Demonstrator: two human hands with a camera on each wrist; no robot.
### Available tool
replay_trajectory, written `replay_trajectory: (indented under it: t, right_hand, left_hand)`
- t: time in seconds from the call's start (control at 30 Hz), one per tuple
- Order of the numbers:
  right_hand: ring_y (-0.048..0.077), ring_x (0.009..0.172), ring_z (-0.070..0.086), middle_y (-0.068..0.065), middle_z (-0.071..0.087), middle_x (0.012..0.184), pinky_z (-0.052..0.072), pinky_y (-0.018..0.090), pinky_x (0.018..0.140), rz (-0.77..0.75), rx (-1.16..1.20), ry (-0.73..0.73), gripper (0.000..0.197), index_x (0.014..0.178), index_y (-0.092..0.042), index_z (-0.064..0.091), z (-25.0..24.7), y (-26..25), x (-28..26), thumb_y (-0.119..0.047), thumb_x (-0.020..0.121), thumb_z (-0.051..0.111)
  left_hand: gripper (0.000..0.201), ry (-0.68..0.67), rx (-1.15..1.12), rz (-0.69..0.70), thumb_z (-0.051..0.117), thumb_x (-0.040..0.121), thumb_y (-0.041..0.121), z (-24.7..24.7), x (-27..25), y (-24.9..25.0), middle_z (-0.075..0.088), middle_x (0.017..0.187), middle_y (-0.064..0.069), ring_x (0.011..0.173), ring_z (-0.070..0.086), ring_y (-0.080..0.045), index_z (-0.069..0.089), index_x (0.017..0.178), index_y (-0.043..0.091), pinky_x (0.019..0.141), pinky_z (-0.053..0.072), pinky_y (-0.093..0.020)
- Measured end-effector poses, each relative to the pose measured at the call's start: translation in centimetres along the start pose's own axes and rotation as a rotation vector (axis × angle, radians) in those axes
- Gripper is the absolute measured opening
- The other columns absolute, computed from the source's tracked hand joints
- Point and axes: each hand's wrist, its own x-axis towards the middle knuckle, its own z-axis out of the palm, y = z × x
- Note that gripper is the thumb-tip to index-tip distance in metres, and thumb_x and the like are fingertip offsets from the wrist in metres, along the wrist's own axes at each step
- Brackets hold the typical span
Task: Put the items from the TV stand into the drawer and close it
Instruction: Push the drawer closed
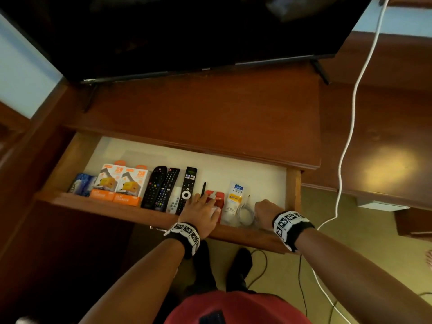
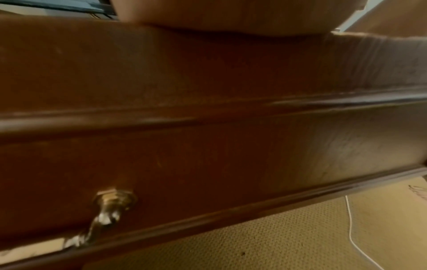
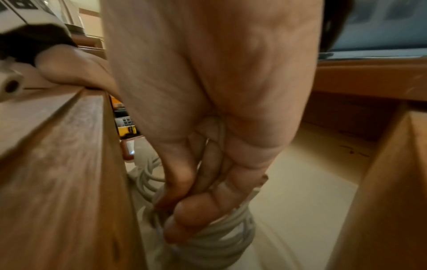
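While my left hand (image 1: 203, 212) lies flat with fingers spread over the red packet (image 1: 216, 198) at the open drawer's (image 1: 293, 190) front edge, my right hand (image 1: 265, 210) reaches down inside, fingers curled around the coiled white cable (image 3: 221, 235) on the drawer floor.

Brown drawer (image 1: 145, 218), white liner; orange boxes (image 1: 121, 183); black remotes (image 1: 161, 187); white cable (image 1: 245, 212).

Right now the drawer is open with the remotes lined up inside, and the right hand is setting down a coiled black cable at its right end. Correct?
One detail is off: the coiled cable in the right hand is white, not black, as the right wrist view shows. The drawer is open, with the remotes lined up inside.
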Motion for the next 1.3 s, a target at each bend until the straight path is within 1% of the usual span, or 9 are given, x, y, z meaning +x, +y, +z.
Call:
replay_trajectory:
  t: [0.2,0.37,0.47,0.6,0.7,0.77,0.97,1.07,1.3]
  right_hand:
    - [0.031,0.097,0.07,0.017,0.069,0.11,0.045,0.028,0.068,0.009,0.083,0.046,0.015,0.105,-0.002,0.063,0.3,-0.3,-0.4,-0.01,0.093,0.061]
    - [0.028,0.093,0.071,0.012,0.069,0.103,0.048,0.027,0.066,0.013,0.165,0.085,0.02,0.097,-0.01,0.061,-0.9,-1.1,-1.7,-0.014,0.083,0.075]
    - [0.028,0.08,0.072,0.008,0.07,0.087,0.055,0.03,0.063,-0.06,0.274,0.123,0.016,0.08,-0.009,0.062,-1.3,-2.5,-2.2,-0.024,0.082,0.066]
    - [0.023,0.093,0.067,0.007,0.069,0.103,0.057,0.039,0.083,-0.243,0.288,0.157,0.029,0.102,-0.014,0.069,-0.6,-6.7,-2.5,-0.037,0.1,0.051]
    - [0.018,0.108,0.06,-0.002,0.061,0.116,0.048,0.03,0.089,-0.398,0.327,0.076,0.038,0.119,-0.022,0.063,0.1,-11.0,-2.2,-0.05,0.092,0.064]
    - [0.014,0.097,0.06,-0.007,0.059,0.102,0.047,0.024,0.079,-0.447,0.311,0.029,0.038,0.112,-0.022,0.064,0.6,-13.5,-1.4,-0.043,0.083,0.077]
    - [0.018,0.085,0.068,-0.001,0.069,0.091,0.054,0.03,0.074,-0.43,0.068,0.082,0.014,0.095,-0.02,0.068,0.2,-18.0,1.0,-0.026,0.082,0.071]
    - [0.017,0.088,0.066,-0.001,0.069,0.093,0.043,0.024,0.069,-0.405,-0.013,0.085,0.026,0.099,-0.022,0.072,-0.8,-18.0,1.5,-0.035,0.077,0.075]
    - [0.016,0.092,0.061,-0.004,0.066,0.098,0.047,0.023,0.074,-0.3,-0.078,0.135,0.038,0.104,-0.021,0.073,-1.3,-18.2,2.2,-0.041,0.073,0.079]
  left_hand:
    - [0.059,0.032,-0.003,-0.005,0.024,0.097,0.054,0.0,0.0,0.0,0.045,0.156,-0.002,0.139,0.038,-0.029,0.057,0.132,0.022,0.113,0.035,-0.051]
    - [0.063,0.068,-0.016,-0.009,0.017,0.092,0.053,-0.3,-0.3,0.2,0.054,0.142,-0.004,0.132,0.042,-0.027,0.063,0.119,0.018,0.109,0.038,-0.049]
    - [0.065,0.062,-0.056,0.023,0.014,0.094,0.052,-0.8,-0.7,0.0,0.052,0.143,-0.005,0.135,0.04,-0.026,0.062,0.122,0.018,0.112,0.035,-0.047]
    - [0.038,0.069,-0.193,0.056,0.035,0.107,0.036,-2.3,-2.8,-2.4,0.056,0.135,-0.003,0.128,0.048,-0.02,0.06,0.13,0.019,0.112,0.037,-0.042]
    - [0.029,0.034,-0.222,0.035,0.046,0.104,0.028,-4.2,-5.2,-6.3,0.059,0.129,0.001,0.12,0.051,-0.016,0.061,0.128,0.022,0.111,0.04,-0.042]
    - [0.037,-0.009,-0.11,0.043,0.051,0.098,0.033,-4.6,-6.5,-9.7,0.056,0.134,0.004,0.125,0.049,-0.017,0.057,0.134,0.026,0.113,0.036,-0.042]
    - [0.056,-0.154,0.126,0.22,0.052,0.094,0.058,-4.8,-6.8,-15.6,0.054,0.138,0.001,0.125,0.051,-0.022,0.049,0.141,0.028,0.107,0.037,-0.044]
    - [0.051,-0.182,0.183,0.306,0.053,0.099,0.05,-5.1,-6.2,-16.6,0.053,0.139,-0.003,0.125,0.051,-0.026,0.047,0.142,0.023,0.103,0.04,-0.044]
    - [0.048,-0.131,0.299,0.424,0.05,0.104,0.039,-5.6,-4.7,-16.8,0.054,0.137,-0.01,0.119,0.056,-0.03,0.043,0.143,0.011,0.093,0.047,-0.047]
